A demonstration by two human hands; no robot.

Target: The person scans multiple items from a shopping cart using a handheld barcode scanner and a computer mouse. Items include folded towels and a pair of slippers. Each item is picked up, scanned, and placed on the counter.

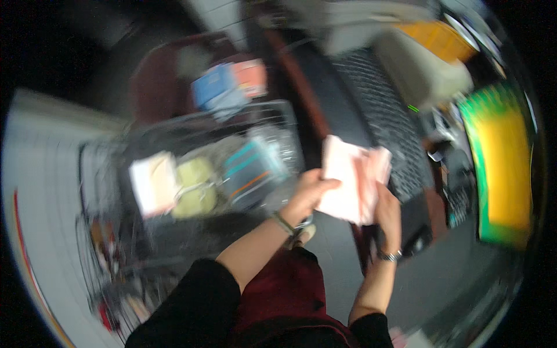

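Both sides of the pale pink folded cloth (342, 185) were gripped in front of the body, near the dark table (339, 93), probably to keep it flat: the left hand (306, 197) clamped one edge with its thumb on top, while the right hand (388, 216) closed on the opposite edge, its exact finger positions lost to blur. Left of them, a wire basket (289, 109) contained white (152, 184), yellow-green (195, 194) and dark striped bundles (249, 181) side by side, perhaps so that each could be reached from above.
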